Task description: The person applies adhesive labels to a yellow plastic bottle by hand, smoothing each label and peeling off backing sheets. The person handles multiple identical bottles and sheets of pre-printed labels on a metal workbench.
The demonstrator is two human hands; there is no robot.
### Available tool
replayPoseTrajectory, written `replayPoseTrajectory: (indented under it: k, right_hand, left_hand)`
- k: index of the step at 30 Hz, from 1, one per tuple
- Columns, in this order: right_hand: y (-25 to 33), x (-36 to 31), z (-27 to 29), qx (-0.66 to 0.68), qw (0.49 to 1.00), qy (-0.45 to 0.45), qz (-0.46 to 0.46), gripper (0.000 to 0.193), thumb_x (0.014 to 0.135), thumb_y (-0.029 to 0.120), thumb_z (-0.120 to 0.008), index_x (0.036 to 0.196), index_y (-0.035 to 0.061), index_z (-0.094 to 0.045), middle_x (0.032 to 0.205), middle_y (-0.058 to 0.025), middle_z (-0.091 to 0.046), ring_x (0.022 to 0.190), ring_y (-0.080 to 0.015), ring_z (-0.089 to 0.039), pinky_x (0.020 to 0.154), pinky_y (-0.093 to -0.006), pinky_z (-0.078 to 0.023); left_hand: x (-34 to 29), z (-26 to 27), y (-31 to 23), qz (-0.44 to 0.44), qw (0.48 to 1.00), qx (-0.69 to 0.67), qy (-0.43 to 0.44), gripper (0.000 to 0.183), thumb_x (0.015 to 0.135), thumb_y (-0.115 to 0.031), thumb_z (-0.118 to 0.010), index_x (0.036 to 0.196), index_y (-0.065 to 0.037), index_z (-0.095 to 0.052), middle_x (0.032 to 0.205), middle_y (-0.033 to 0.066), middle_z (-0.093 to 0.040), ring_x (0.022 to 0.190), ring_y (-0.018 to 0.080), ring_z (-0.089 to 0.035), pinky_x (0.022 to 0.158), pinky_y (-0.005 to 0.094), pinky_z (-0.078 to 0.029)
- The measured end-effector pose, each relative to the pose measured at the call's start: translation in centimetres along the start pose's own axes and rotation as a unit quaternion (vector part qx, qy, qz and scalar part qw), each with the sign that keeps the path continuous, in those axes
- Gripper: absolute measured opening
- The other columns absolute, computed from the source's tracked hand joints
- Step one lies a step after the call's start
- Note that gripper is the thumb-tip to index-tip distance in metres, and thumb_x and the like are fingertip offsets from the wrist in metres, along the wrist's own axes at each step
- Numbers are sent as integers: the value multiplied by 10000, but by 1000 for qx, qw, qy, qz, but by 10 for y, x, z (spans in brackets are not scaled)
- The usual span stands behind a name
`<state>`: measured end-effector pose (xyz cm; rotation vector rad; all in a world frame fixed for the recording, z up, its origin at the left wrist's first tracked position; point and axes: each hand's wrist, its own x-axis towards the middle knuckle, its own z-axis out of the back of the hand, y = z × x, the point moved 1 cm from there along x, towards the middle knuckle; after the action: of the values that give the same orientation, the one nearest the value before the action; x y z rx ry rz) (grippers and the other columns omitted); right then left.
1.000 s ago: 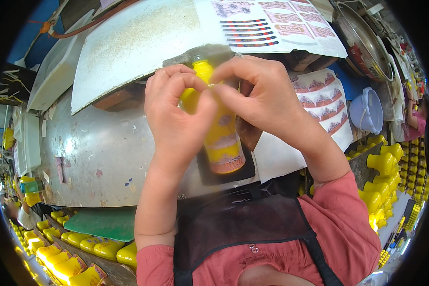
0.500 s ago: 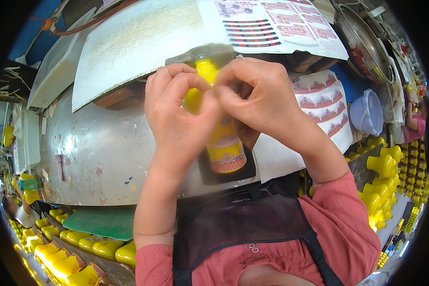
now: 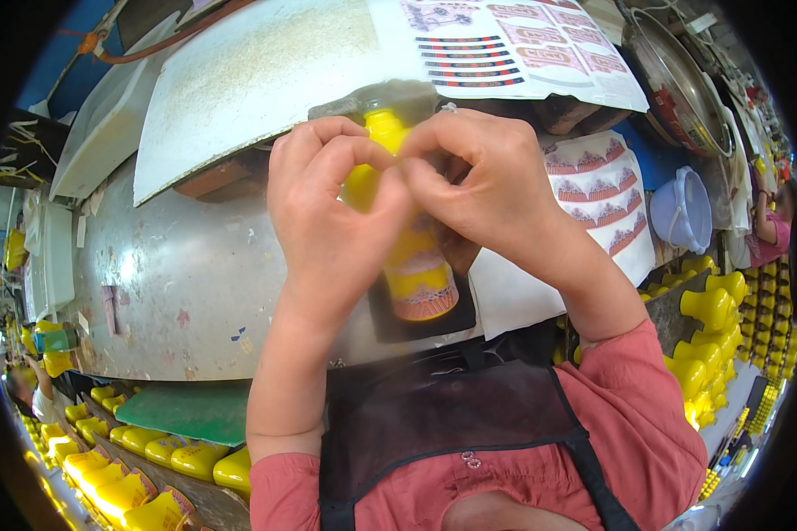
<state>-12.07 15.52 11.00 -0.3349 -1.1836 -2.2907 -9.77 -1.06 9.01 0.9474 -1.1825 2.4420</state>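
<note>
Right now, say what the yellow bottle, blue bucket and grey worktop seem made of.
Yellow bottle: perhaps glazed ceramic or painted glass; smooth, patterned coat. Blue bucket: probably plastic; satiny, evenly coloured walls. Grey worktop: likely sheet metal; stained, with bright glare.

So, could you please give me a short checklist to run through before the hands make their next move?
1. Left hand and right hand close together over the yellow bottle: ok.
2. Bottle's upper part unobstructed: not ok, hands partly cover it.
3. Pink patterned band on the bottle's near end: ok.
4. Something thin pinched in the fingertips: cannot tell.
5. Patterned sheet within reach on the right: ok, seemingly.
</note>
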Motion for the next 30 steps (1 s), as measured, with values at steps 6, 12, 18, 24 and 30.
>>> replayPoseTrajectory:
  k: [6, 12, 18, 24, 30]
  right_hand:
    - [-1, -2, -4, 59, 996, -20, -56, 117, 820, 123, -723, 854, 13, -701, 754, -138, -685, 641, -295, -679, 597, -367, -533]
    - [-2, -3, -5, 92, 991, -19, -92, 114, 837, 118, -722, 882, 15, -709, 759, -115, -695, 589, -220, -658, 571, -331, -519]
    - [-1, -4, -4, 106, 989, -16, -98, 129, 851, 137, -729, 882, 12, -716, 758, -108, -698, 572, -202, -640, 563, -323, -511]
    - [-1, -4, -3, 67, 995, -5, -73, 64, 873, 44, -717, 883, -19, -717, 798, -41, -707, 657, -63, -663, 586, -219, -531]
    - [-2, -5, -5, 72, 994, -11, -78, 59, 873, 40, -717, 883, -18, -715, 801, -35, -706, 659, -59, -660, 589, -217, -532]
  left_hand:
    - [0, 0, 1, 4, 1000, 2, -3, 131, 674, -32, -750, 756, -75, -656, 959, 79, -660, 920, 278, -601, 820, 378, -480]
    - [0, 1, 3, 32, 999, -27, -3, 109, 690, -53, -736, 771, -71, -665, 963, 82, -662, 931, 280, -599, 826, 383, -481]
    - [1, 0, 2, 25, 1000, -14, 5, 106, 704, -67, -730, 801, -62, -688, 978, 83, -662, 948, 280, -597, 834, 387, -482]
    - [0, -2, 1, 40, 999, -29, 6, 79, 708, -66, -727, 771, -65, -679, 982, 84, -662, 949, 281, -600, 843, 389, -483]
    - [0, -3, 2, 44, 998, -32, 6, 82, 707, -66, -724, 769, -68, -670, 987, 86, -663, 950, 285, -602, 843, 390, -483]
